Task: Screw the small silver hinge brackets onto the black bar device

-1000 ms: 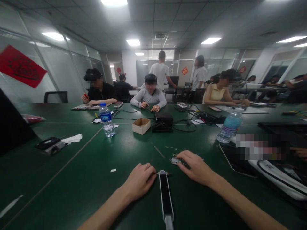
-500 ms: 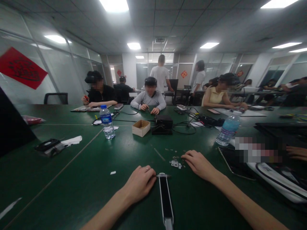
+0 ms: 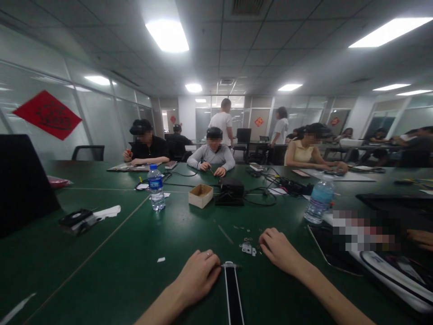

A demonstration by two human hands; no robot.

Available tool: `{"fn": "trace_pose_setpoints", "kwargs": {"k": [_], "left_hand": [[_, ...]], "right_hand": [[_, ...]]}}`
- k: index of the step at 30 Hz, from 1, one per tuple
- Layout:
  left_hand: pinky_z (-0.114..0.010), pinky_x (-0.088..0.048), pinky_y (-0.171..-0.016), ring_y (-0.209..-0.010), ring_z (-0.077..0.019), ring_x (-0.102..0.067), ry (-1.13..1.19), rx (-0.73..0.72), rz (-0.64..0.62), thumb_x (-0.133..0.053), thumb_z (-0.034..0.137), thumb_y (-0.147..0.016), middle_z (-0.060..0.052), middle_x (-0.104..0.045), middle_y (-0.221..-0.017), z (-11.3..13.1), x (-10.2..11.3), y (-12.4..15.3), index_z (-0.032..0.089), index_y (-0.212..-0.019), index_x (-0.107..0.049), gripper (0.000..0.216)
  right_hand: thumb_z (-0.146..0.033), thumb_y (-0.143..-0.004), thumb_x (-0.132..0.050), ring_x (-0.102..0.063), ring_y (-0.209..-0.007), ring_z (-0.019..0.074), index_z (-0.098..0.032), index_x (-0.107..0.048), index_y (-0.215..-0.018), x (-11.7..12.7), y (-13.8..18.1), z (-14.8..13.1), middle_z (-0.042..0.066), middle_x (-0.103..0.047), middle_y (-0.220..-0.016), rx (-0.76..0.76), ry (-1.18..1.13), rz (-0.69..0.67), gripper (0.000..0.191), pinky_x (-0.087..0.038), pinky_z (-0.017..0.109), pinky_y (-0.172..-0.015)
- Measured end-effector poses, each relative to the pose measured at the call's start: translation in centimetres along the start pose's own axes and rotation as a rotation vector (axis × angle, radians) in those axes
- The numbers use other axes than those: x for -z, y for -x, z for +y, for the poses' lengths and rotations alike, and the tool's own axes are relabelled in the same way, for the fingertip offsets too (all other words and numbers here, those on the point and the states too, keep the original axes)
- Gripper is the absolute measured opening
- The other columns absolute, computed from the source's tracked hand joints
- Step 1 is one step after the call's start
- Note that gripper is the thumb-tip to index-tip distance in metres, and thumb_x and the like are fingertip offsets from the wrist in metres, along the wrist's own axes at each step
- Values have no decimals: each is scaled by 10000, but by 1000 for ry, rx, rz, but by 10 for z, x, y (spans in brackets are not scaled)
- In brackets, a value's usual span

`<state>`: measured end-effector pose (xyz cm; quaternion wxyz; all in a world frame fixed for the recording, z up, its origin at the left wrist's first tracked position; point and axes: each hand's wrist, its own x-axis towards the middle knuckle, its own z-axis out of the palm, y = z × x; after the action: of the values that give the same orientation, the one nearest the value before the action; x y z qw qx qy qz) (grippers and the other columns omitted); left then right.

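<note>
My left hand (image 3: pixel 199 274) rests on the green table (image 3: pixel 128 253) with its fingers curled against the top end of a long black strip with a silver frame (image 3: pixel 232 293). My right hand (image 3: pixel 278 248) lies on the table with its fingers bent down, just right of a small silver bracket (image 3: pixel 247 248) and several tiny washers and screws (image 3: pixel 248 239). What lies under the right fingertips is hidden. A thin rod (image 3: pixel 225 234) lies a little further out.
A small cardboard box (image 3: pixel 200 195), a black device with cables (image 3: pixel 230 190) and two water bottles (image 3: pixel 156 187) (image 3: pixel 319 201) stand mid-table. A tablet (image 3: pixel 333 246) lies at right. Several people sit across the table.
My right hand has let go of the silver bracket, which now lies on the table beside it. The view has tilted upward; my left hand has stayed on the strip's end.
</note>
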<state>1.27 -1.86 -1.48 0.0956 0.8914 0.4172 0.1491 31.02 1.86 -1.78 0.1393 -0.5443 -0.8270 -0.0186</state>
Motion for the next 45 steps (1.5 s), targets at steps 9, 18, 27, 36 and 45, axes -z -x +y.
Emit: {"fn": "trace_pose_setpoints", "kwargs": {"k": [9,18,27,36,45], "left_hand": [[-288,-396,-743,-814,-166,-565,3,-3,3,-449,212,-935,-21,-605,-945,0,2,1,205,-947,-578,130],[-324,-402,-774,-853,-198,-573,8,23,131,-527,239,-876,-30,-613,-948,8,1,2,210,-992,-569,126],[-289,-386,-707,-779,-166,-583,58,-321,282,-460,151,-908,-28,-646,-878,17,0,3,195,-932,-538,93],[-287,-385,-727,-830,-155,-620,69,-356,210,-469,179,-943,-28,-679,-917,17,1,4,200,-947,-565,99],[-264,-407,-742,-821,-142,-650,106,-366,231,-517,169,-904,-19,-706,-913,9,-1,0,198,-913,-592,80]], "right_hand": [[-190,-887,-461,-520,-809,217,-167,-582,-820,0,5,-7,81,-594,-865,15,-38,80,140,-429,355,-709],[-89,-886,-453,-537,-797,208,-170,-544,-866,3,11,-62,71,-606,-837,305,-234,221,124,-454,344,-702],[-107,-945,-412,-522,-767,178,-178,-533,-911,-6,20,-98,55,-604,-795,638,-426,395,145,-472,307,-684],[-148,-958,-455,-550,-765,167,-187,-558,-961,-7,18,-94,43,-639,-811,648,-442,470,111,-475,308,-711],[-286,-929,-543,-565,-764,184,-179,-576,-860,-9,15,-84,49,-635,-799,494,-356,483,132,-435,321,-709]]}}
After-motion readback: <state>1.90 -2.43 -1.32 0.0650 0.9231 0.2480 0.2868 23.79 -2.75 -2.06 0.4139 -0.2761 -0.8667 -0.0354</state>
